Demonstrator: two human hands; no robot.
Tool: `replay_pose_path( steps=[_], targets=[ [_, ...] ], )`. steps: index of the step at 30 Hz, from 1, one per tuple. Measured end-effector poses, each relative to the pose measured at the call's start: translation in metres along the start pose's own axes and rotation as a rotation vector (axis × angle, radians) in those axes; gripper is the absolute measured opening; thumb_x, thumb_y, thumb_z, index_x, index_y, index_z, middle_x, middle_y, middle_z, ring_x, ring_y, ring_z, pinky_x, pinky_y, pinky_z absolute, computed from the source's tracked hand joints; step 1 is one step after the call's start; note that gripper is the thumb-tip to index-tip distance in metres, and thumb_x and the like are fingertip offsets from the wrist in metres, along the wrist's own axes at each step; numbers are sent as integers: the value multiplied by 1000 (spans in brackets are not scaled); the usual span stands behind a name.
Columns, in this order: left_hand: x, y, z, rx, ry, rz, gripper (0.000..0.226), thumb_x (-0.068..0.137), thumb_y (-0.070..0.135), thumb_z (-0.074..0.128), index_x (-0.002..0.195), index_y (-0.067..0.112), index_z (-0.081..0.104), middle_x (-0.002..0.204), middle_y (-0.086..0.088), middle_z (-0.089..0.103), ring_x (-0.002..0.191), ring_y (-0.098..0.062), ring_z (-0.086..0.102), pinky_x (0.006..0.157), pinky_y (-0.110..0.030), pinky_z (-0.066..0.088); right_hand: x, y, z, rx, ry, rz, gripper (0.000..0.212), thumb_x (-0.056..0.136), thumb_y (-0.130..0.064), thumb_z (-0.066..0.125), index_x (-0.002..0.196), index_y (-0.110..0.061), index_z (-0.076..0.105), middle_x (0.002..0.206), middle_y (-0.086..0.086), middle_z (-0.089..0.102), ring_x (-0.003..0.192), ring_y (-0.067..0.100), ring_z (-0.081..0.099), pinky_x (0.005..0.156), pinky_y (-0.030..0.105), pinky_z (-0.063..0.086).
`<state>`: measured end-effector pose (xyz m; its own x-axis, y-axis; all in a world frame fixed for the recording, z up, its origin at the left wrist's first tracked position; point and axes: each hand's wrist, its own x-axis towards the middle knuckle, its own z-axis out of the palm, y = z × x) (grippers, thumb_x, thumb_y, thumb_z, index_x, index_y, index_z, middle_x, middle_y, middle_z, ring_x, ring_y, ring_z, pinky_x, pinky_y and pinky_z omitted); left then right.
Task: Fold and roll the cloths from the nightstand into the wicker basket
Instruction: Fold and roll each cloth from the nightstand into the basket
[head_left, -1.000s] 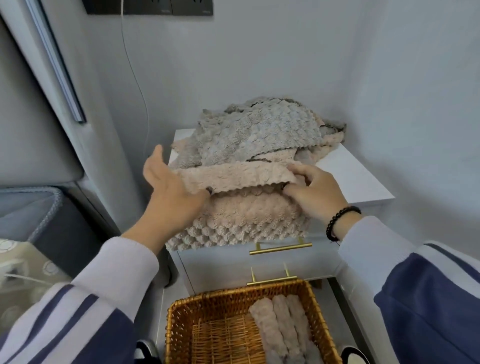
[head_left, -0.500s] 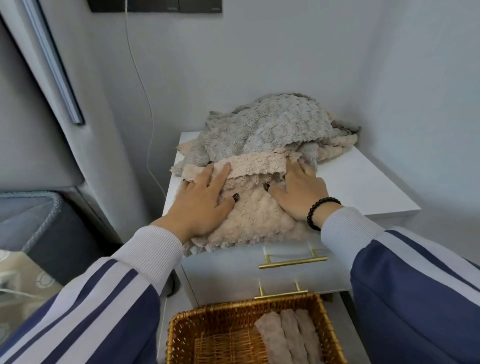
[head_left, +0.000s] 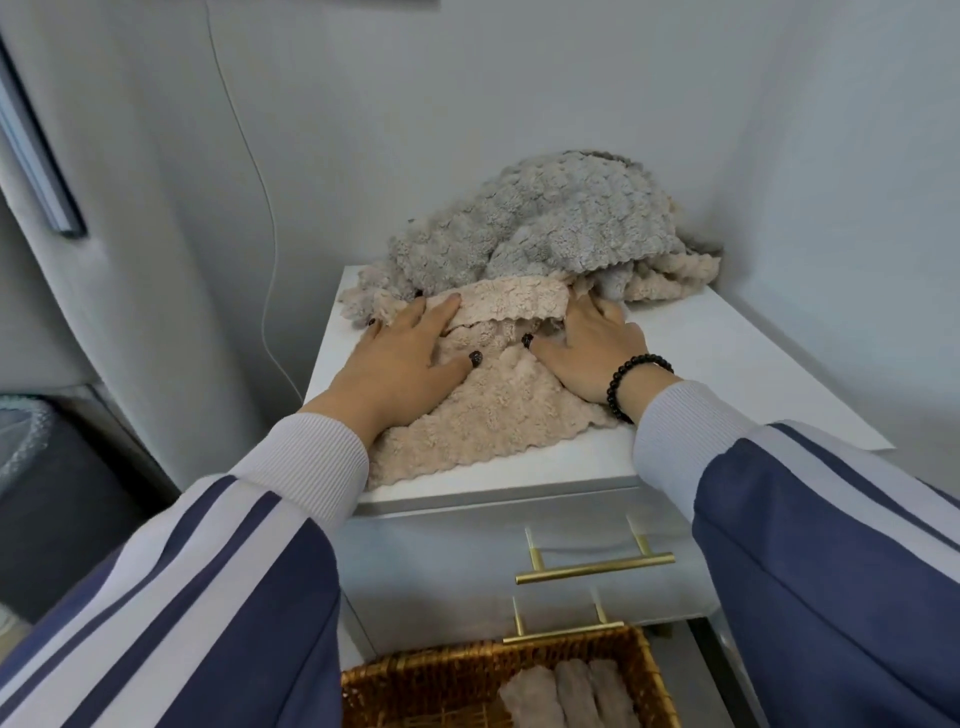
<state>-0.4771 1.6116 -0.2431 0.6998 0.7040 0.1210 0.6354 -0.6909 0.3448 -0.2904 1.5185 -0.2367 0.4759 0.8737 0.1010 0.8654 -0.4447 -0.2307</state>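
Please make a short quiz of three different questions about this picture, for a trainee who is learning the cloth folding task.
1. True or false: both hands press flat on the beige cloth.
2. Which wrist wears the black bead bracelet? A) left B) right
3. Fill in: the rolled cloths lie in the ____ basket.

Key: 1 true, the left hand and right hand lie flat on it; 2 B; 3 wicker.

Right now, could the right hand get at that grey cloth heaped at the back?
Probably yes: the right hand lies flat on the beige cloth, and the grey cloth sits just beyond its fingertips with nothing between.
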Motion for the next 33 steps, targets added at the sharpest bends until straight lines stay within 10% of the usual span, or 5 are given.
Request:
replay_pose_path(
  steps=[9, 17, 22, 28, 33],
  targets=[
    [-55, 12, -13, -348, 421, -108, 38, 88, 7, 58, 124, 18, 62, 119, 1, 66, 99, -11, 58, 88, -15, 37, -67, 13, -26, 687, 174, 71, 49, 90, -20, 58, 138, -22, 49, 139, -5, 50, 125, 11, 47, 94, 15, 31],
    [-121, 34, -40, -384, 531, -208, 29, 85, -1, 58, 108, 12, 71, 105, -3, 71, 86, -13, 60, 85, -20, 43, -124, 7, -90, 735, 319, 80, 22, 82, -14, 58, 60, -13, 63, 63, -1, 61, 63, 17, 55, 60, 24, 45],
    [-161, 58, -57, -338, 403, -208, 26, 86, 3, 60, 103, 18, 73, 102, 2, 70, 86, -10, 59, 79, -18, 42, -171, 5, -110, 1120, 328, 272, 32, 78, -30, 64, 74, 1, 68, 85, 26, 65, 93, 45, 62, 77, 59, 54],
    [-197, 58, -58, -455, 162, -357, 15, 82, 32, 72, 96, 27, 75, 100, 11, 66, 96, -11, 60, 90, -29, 48, -210, 11, -101, 1160, 131, 396, 17, 80, -13, 72, 65, -6, 69, 78, 11, 66, 74, 20, 63, 67, 40, 60],
    [-189, 51, -62, -1060, 388, -635, 10, 85, 21, 71, 92, 13, 72, 100, -5, 69, 91, -18, 64, 82, -36, 56, -200, 22, -91, 1160, 114, 434, 19, 72, 6, 73, 78, -7, 61, 89, 14, 66, 82, 26, 68, 73, 42, 59]
  ],
)
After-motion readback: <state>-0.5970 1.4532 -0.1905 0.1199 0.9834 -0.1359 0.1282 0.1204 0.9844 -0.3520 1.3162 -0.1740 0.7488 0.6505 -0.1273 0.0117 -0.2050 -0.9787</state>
